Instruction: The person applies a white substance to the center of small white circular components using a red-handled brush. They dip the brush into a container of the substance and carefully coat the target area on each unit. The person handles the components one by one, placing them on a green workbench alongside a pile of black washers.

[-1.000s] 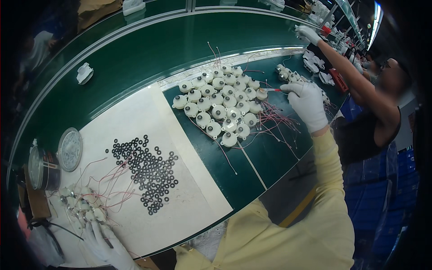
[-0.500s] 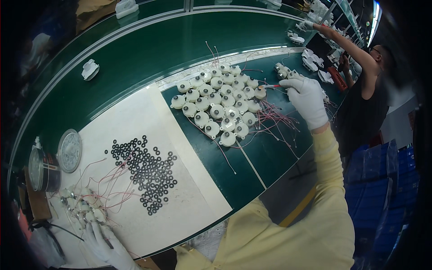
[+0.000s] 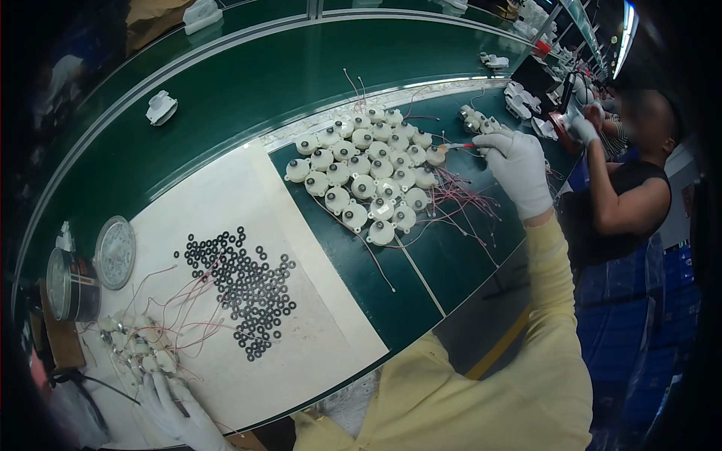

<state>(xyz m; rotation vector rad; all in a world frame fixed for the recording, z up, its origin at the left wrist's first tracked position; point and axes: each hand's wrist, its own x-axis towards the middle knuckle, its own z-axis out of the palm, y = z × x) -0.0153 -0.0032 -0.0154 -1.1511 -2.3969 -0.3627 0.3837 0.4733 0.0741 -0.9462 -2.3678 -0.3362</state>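
My right hand point(image 3: 515, 169), in a white glove, pinches a small brush point(image 3: 465, 146) with a red section. Its pale tip is at the right edge of a cluster of round white motors point(image 3: 361, 161) with dark centre shafts, standing close together on the green bench. Red and pale wires point(image 3: 462, 199) trail from them to the right. My left hand point(image 3: 174, 410), also gloved, rests at the lower left with its fingers stretched out. Its fingertips touch a heap of similar motors point(image 3: 143, 342) with loose wires; nothing shows gripped.
Many black rubber rings point(image 3: 256, 289) lie on the white sheet point(image 3: 323, 331). A round tub point(image 3: 71, 286) and a clear lid point(image 3: 115, 252) stand at left. Beyond runs a green conveyor point(image 3: 248, 83) carrying white parts point(image 3: 161, 108). A co-worker point(image 3: 628, 180) is at right.
The white part on the near conveyor has shifted right; one on the far lane has shifted left. The co-worker has drawn back the outstretched arm. My right hand and brush have moved slightly.
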